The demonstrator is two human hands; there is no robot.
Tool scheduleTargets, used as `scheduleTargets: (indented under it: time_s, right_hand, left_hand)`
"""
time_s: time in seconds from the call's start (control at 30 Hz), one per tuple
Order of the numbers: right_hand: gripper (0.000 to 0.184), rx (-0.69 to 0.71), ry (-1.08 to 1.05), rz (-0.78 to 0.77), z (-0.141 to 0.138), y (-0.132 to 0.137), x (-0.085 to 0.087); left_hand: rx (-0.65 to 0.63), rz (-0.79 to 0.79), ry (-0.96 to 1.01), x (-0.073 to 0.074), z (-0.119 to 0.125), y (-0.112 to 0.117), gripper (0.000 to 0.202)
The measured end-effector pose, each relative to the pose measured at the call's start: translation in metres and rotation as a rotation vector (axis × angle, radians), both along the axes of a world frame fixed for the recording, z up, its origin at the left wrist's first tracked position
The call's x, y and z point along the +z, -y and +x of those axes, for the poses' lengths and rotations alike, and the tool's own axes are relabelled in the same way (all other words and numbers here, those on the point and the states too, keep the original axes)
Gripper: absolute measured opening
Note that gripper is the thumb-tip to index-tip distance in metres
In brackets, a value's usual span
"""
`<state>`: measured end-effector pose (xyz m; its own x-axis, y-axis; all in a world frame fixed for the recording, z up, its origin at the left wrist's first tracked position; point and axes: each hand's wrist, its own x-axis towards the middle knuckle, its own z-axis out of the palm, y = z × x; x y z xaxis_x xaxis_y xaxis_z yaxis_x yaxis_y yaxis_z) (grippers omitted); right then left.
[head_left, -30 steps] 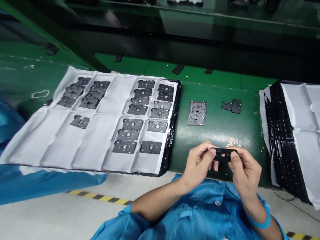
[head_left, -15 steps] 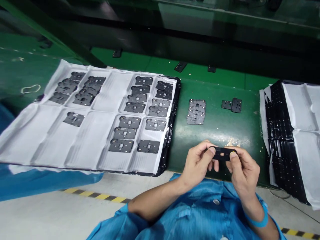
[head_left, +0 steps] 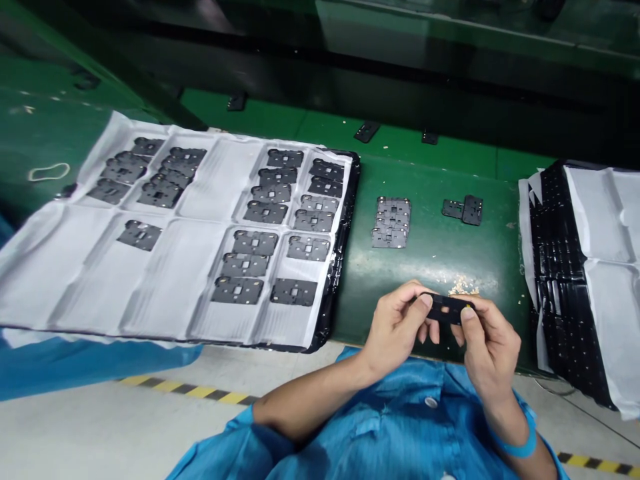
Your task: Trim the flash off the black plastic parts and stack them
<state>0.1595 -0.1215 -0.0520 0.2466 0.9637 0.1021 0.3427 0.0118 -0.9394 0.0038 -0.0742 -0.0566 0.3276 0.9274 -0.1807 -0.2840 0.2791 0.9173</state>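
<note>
Both hands hold one small flat black part (head_left: 445,308) with a rectangular cut-out, just above the near edge of the green bench. My left hand (head_left: 397,327) pinches its left end between thumb and fingers. My right hand (head_left: 490,347) pinches the right end, thumb on top. Beyond the hands, a short stack of the same black parts (head_left: 391,223) lies on the bench, and two loose parts (head_left: 464,209) lie to its right.
A wide black tray lined with white paper (head_left: 200,200) sits at the left, with several black parts laid in rows. A stack of black trays under white paper (head_left: 575,280) stands at the right edge. Pale crumbs (head_left: 463,285) dot the green bench (head_left: 440,260).
The hands and the part stay almost still. The view has drifted slightly, so the tray at the left sits a little further left and higher.
</note>
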Motion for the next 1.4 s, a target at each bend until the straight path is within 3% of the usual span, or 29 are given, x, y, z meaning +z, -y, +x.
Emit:
scheduleTargets:
  time_s: [0.33,0.57,0.67,1.03,1.27,1.4]
  right_hand:
    - [0.021,-0.117,0.047,0.076,0.006,-0.002,-0.008]
    - [0.027,-0.133,-0.214,-0.167,0.006,0.000,-0.005]
    - [0.027,-0.138,-0.232,-0.199,0.007,0.001,-0.003]
    - [0.019,-0.100,0.063,-0.093,0.002,0.010,0.007]
    - [0.024,-0.019,-0.315,-0.293,0.002,0.005,0.012]
    - [0.028,-0.040,-0.407,-0.400,0.004,0.006,0.012]
  left_hand:
    - [0.003,0.180,-0.019,-0.003,-0.002,0.006,0.033]
    - [-0.143,0.012,0.083,0.005,-0.007,0.005,0.038]
    - [-0.137,-0.024,0.094,0.006,-0.008,0.004,0.038]
    - [-0.090,-0.195,0.008,0.007,-0.009,-0.004,0.028]
    - [-0.173,-0.317,0.163,0.007,-0.013,-0.002,0.033]
    - [-0.191,-0.336,0.202,0.009,-0.013,-0.003,0.036]
